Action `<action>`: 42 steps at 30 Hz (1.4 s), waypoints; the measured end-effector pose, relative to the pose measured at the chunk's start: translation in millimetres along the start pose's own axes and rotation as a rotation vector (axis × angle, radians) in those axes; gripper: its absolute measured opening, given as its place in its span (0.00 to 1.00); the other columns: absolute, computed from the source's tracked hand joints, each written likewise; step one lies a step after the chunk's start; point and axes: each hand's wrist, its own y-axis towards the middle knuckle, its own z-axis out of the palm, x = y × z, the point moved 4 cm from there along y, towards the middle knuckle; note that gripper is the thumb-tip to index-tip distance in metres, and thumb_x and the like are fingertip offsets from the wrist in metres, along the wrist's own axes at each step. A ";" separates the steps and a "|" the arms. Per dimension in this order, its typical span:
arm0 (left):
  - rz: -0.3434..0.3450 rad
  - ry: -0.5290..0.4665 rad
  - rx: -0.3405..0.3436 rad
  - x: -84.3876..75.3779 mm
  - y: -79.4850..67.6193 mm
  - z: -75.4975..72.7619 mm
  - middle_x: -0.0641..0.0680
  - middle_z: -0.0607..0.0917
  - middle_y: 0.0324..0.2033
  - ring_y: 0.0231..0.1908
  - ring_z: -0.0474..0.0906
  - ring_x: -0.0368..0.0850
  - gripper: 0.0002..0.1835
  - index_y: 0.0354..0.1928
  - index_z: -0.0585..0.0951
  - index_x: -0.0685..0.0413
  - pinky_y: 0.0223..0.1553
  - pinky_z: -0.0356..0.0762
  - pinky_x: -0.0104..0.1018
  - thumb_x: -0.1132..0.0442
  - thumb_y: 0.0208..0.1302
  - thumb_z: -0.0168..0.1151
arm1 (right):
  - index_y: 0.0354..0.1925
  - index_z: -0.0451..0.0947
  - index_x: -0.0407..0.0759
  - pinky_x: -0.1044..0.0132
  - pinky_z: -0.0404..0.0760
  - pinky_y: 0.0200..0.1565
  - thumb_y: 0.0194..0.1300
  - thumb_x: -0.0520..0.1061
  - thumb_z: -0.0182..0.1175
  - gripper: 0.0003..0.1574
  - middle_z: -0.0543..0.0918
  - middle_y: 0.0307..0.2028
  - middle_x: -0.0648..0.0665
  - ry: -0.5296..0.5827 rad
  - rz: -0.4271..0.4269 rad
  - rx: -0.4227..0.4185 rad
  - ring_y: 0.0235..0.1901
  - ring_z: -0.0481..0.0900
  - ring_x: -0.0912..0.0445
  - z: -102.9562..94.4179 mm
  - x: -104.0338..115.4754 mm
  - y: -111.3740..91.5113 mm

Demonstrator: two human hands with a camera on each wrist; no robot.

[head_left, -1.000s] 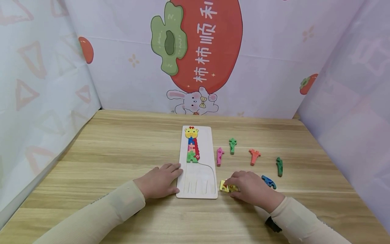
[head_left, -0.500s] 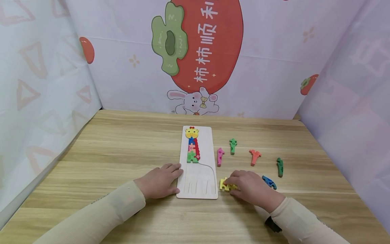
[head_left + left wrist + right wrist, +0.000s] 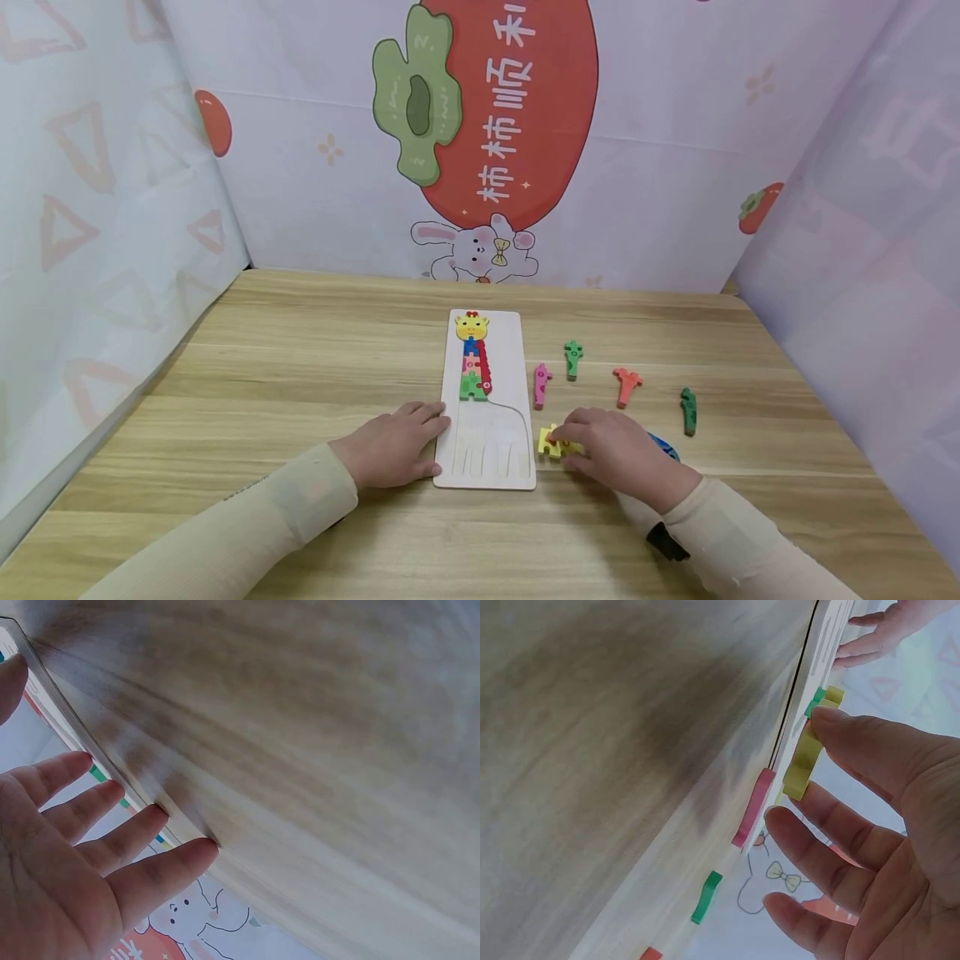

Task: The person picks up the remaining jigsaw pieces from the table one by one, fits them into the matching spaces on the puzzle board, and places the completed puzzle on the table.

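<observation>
A pale wooden puzzle board (image 3: 504, 342) lies upright on the table in the head view. Its upper left holds a yellow giraffe head (image 3: 472, 326), with blue, pink and green neck pieces (image 3: 472, 387) and a red mane piece (image 3: 483, 367) below. My left hand (image 3: 393, 446) rests with outstretched fingers at the board's left edge. Just right of the board, my right hand (image 3: 615, 454) pinches a yellow puzzle piece (image 3: 549, 443) between thumb and fingers, partly covering it. In the right wrist view the yellow piece (image 3: 802, 761) shows its side, thumb pressed on it.
Loose pieces lie right of the board: a pink one (image 3: 542, 387), a light green one (image 3: 573, 360), an orange one (image 3: 626, 387) and a dark green one (image 3: 688, 412). A blue piece (image 3: 666, 447) is partly hidden behind my right hand. Printed cloth walls surround the wooden table (image 3: 300, 350).
The yellow piece has turned and shifted slightly away from me in my right hand. That hand moved a little the same way, covering more of the blue piece. My left hand stays put.
</observation>
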 end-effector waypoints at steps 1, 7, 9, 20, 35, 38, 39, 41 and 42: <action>-0.001 -0.002 0.000 0.0 -0.2 0.0 0.53 0.67 0.69 0.67 0.62 0.52 0.36 0.68 0.70 0.50 0.59 0.72 0.50 0.42 0.61 0.63 | 0.43 0.86 0.50 0.65 0.81 0.38 0.54 0.48 0.73 0.16 0.84 0.38 0.53 0.002 0.001 0.000 0.34 0.78 0.62 -0.3 0.3 0.8; -0.001 -0.017 0.000 -0.1 -1.2 0.0 0.54 0.67 0.69 0.67 0.62 0.53 0.36 0.67 0.70 0.51 0.61 0.71 0.47 0.43 0.61 0.64 | 0.43 0.86 0.51 0.66 0.81 0.37 0.53 0.49 0.73 0.17 0.84 0.38 0.53 0.000 0.010 -0.002 0.35 0.78 0.62 -0.6 1.0 4.0; 0.001 -0.019 0.000 -0.1 -1.5 -0.1 0.54 0.67 0.68 0.67 0.62 0.53 0.36 0.67 0.70 0.51 0.61 0.71 0.47 0.43 0.61 0.64 | 0.43 0.86 0.51 0.66 0.81 0.36 0.53 0.49 0.73 0.17 0.84 0.38 0.53 -0.003 0.006 -0.008 0.35 0.78 0.61 -0.9 1.2 4.9; 0.007 -0.023 0.009 0.0 -1.3 -1.2 0.54 0.67 0.68 0.68 0.61 0.52 0.36 0.68 0.70 0.51 0.61 0.71 0.45 0.43 0.61 0.64 | 0.42 0.86 0.51 0.68 0.80 0.34 0.53 0.47 0.73 0.16 0.84 0.38 0.53 -0.021 -0.032 -0.069 0.33 0.79 0.62 -5.7 3.4 7.5; 0.001 -0.028 0.018 0.2 -0.6 -2.4 0.53 0.66 0.69 0.67 0.62 0.52 0.36 0.68 0.70 0.49 0.60 0.72 0.45 0.43 0.61 0.64 | 0.42 0.86 0.52 0.67 0.81 0.35 0.51 0.47 0.75 0.17 0.84 0.38 0.53 -0.018 0.008 -0.072 0.36 0.80 0.59 -10.1 3.0 13.4; 0.003 -0.027 0.016 0.2 -0.2 -2.6 0.53 0.66 0.69 0.67 0.62 0.52 0.36 0.68 0.70 0.49 0.60 0.72 0.44 0.43 0.61 0.64 | 0.42 0.86 0.53 0.66 0.82 0.37 0.51 0.46 0.75 0.17 0.84 0.38 0.53 -0.023 0.018 -0.074 0.37 0.80 0.59 -12.0 3.3 15.7; 0.004 -0.026 0.014 0.2 0.0 -2.6 0.53 0.67 0.69 0.67 0.62 0.52 0.36 0.68 0.70 0.49 0.60 0.72 0.44 0.43 0.60 0.64 | 0.42 0.86 0.53 0.66 0.82 0.38 0.51 0.46 0.75 0.17 0.84 0.39 0.53 -0.025 0.018 -0.077 0.38 0.80 0.59 -12.6 3.6 16.4; 0.004 -0.023 0.013 0.5 0.4 -2.2 0.54 0.67 0.68 0.67 0.63 0.52 0.36 0.68 0.70 0.49 0.60 0.72 0.44 0.43 0.60 0.64 | 0.42 0.86 0.53 0.64 0.83 0.39 0.51 0.46 0.75 0.17 0.84 0.39 0.53 -0.030 0.015 -0.084 0.39 0.80 0.59 -13.7 4.1 17.7; 0.004 -0.021 0.013 0.7 0.6 -1.9 0.54 0.67 0.68 0.67 0.63 0.52 0.36 0.68 0.70 0.49 0.60 0.72 0.44 0.42 0.60 0.64 | 0.42 0.86 0.53 0.64 0.83 0.40 0.51 0.46 0.75 0.17 0.84 0.39 0.53 -0.028 0.011 -0.088 0.39 0.81 0.58 -14.3 4.7 18.2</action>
